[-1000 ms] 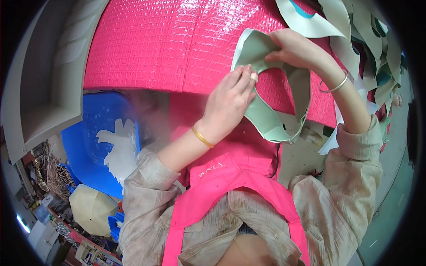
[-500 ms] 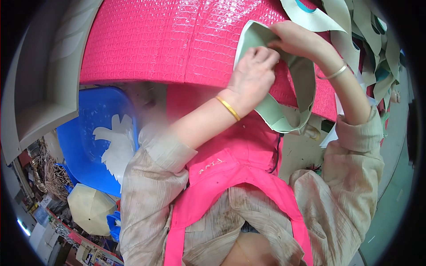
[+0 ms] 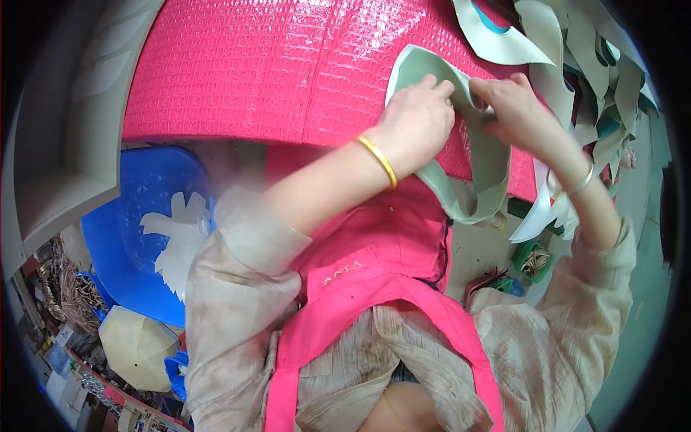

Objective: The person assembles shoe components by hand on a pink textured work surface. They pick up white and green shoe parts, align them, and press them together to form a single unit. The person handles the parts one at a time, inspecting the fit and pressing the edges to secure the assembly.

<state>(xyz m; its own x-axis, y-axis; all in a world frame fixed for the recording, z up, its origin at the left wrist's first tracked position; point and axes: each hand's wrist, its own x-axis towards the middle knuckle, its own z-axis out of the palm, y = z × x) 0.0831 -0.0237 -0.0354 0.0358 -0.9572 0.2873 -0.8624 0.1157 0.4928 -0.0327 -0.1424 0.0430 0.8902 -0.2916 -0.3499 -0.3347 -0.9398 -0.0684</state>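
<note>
My left hand [image 3: 417,119] and my right hand [image 3: 515,104] both pinch a curved pale green cut-out piece [image 3: 489,169] of sheet material. They hold it close together at its upper bend, above the pink textured table cover [image 3: 288,72]. The lower loop of the piece hangs down over the table's near edge. A gold bangle sits on my left wrist and a thin bracelet on my right.
Several more pale green and white cut pieces [image 3: 576,57] lie piled at the far right of the table. A blue plastic basin [image 3: 137,230] with white cut shapes stands on the floor at left. A grey shelf [image 3: 57,144] runs along the left edge.
Both hands have moved up and closer together along the green piece, the left hand sliding right toward the right hand. The piece's loop now hangs lower over the table edge.
</note>
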